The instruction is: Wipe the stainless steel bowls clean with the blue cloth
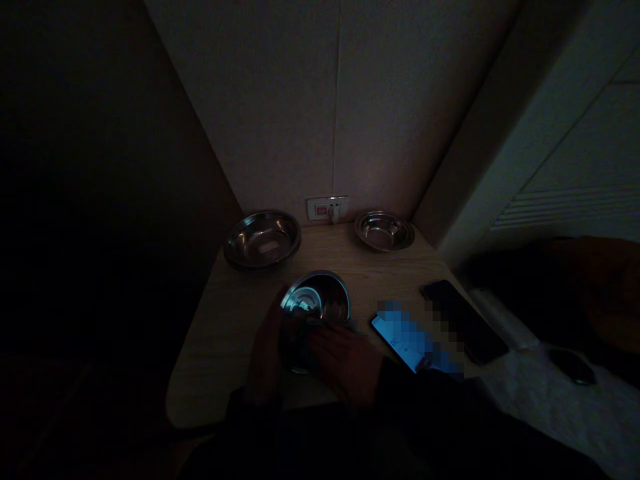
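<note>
A shiny metal bowl (341,288) is tilted on the near half of the wooden table, with bluish light reflected inside it. My left hand (267,353) grips its left rim, the thumb side against the metal. Across the bowl's near side lies my right hand (345,360), fingers together and pressing a dark bluish cloth (306,350) against the inside. The cloth is mostly hidden under the fingers, and its outline is hard to make out in the dim light.
Stacked larger metal bowls (263,240) stand at the back left of the table (200,373), smaller nested bowls (384,231) at the back right. A lit phone (400,340) and a dark phone (465,320) lie to the right. A wall socket (327,209) holds a plug.
</note>
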Motion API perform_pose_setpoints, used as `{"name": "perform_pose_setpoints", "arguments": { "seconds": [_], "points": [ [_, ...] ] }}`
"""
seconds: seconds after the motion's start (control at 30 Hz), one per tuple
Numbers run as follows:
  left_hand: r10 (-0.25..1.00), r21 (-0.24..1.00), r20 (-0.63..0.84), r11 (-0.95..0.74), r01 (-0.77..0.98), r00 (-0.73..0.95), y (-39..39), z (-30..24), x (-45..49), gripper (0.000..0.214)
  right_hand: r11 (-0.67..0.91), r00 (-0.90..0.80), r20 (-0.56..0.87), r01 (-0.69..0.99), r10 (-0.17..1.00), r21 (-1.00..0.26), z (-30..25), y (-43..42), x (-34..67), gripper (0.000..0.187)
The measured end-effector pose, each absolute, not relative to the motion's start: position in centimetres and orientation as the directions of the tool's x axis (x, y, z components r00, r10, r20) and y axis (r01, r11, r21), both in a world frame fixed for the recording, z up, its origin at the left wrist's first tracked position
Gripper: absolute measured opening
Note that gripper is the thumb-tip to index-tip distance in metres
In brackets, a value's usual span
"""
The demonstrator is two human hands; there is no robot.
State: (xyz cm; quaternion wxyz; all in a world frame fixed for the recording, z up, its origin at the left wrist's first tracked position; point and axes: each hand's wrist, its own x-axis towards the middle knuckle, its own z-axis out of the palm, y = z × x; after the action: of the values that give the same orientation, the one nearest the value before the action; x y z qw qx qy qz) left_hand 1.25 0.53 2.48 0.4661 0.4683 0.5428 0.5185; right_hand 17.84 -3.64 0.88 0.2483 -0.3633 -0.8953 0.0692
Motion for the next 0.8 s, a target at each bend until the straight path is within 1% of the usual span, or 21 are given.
{"name": "perform_pose_setpoints", "arguments": {
  "seconds": [0.07,0.1,0.17,0.27,0.3,0.37,0.43,0.47,0.5,0.57,0.63,0.67,0.7,0.73,0.8],
  "points": [
    [0.995,0.999,-0.001,0.006,0.042,-0.102,0.4,3.1,1.8,0.054,0.73,-0.638,0.361,0.631,0.68,-0.262,1.4,-3.1,19.1,0.036],
    [0.995,0.999,0.009,-0.003,0.05,-0.102,0.3,3.5,2.1,0.053,0.719,-0.63,0.352,0.642,0.692,-0.267,1.7,-3.0,19.2,0.035],
    [0.99,0.998,0.011,-0.003,0.059,-0.141,0.1,4.2,2.6,0.053,0.683,-0.583,0.358,0.646,0.729,-0.341,2.4,-3.4,18.4,0.034],
    [0.972,0.998,-0.036,0.047,0.041,-0.232,-0.1,5.0,2.8,0.052,0.576,-0.45,0.36,0.626,0.817,-0.525,2.9,-4.7,16.0,0.036],
    [0.968,0.997,-0.047,0.06,0.042,-0.245,-0.1,5.1,2.8,0.051,0.554,-0.429,0.351,0.615,0.832,-0.562,2.9,-5.1,15.5,0.037],
    [0.969,0.997,-0.051,0.065,0.051,-0.241,-0.1,5.2,2.6,0.049,0.562,-0.464,0.326,0.599,0.824,-0.57,2.7,-5.3,15.4,0.038],
    [0.98,0.997,-0.034,0.047,0.061,-0.195,0.0,5.4,2.5,0.049,0.627,-0.554,0.309,0.595,0.773,-0.502,2.4,-4.7,16.6,0.039],
    [0.986,0.997,-0.02,0.032,0.066,-0.166,0.0,5.5,2.4,0.049,0.67,-0.605,0.302,0.596,0.737,-0.442,2.3,-4.0,17.5,0.039],
    [0.991,0.997,-0.007,0.017,0.077,-0.132,0.0,5.7,2.4,0.049,0.712,-0.649,0.298,0.6,0.7,-0.365,2.3,-3.1,18.5,0.038],
    [0.998,0.993,0.016,-0.009,0.115,-0.058,0.0,6.1,2.5,0.047,0.793,-0.743,0.281,0.584,0.608,-0.174,2.8,-0.9,20.2,0.035],
    [0.999,0.987,0.039,-0.041,0.154,0.014,0.0,6.6,2.4,0.043,0.834,-0.805,0.271,0.552,0.528,0.015,3.5,1.2,21.2,0.028],
    [0.998,0.984,0.048,-0.054,0.169,0.04,0.0,6.7,2.4,0.041,0.839,-0.821,0.27,0.539,0.503,0.079,3.8,2.0,21.4,0.028],
    [0.997,0.982,0.053,-0.061,0.18,0.048,0.0,6.7,2.3,0.041,0.841,-0.83,0.274,0.529,0.485,0.115,3.9,2.5,21.5,0.029],
    [0.998,0.98,0.053,-0.059,0.19,0.038,0.1,6.7,2.2,0.041,0.842,-0.831,0.28,0.526,0.48,0.12,3.9,2.6,21.4,0.03],
    [0.999,0.978,0.034,-0.028,0.205,-0.029,0.1,6.5,2.1,0.043,0.83,-0.8,0.302,0.556,0.518,0.049,3.4,1.9,21.0,0.031]
  ]
}}
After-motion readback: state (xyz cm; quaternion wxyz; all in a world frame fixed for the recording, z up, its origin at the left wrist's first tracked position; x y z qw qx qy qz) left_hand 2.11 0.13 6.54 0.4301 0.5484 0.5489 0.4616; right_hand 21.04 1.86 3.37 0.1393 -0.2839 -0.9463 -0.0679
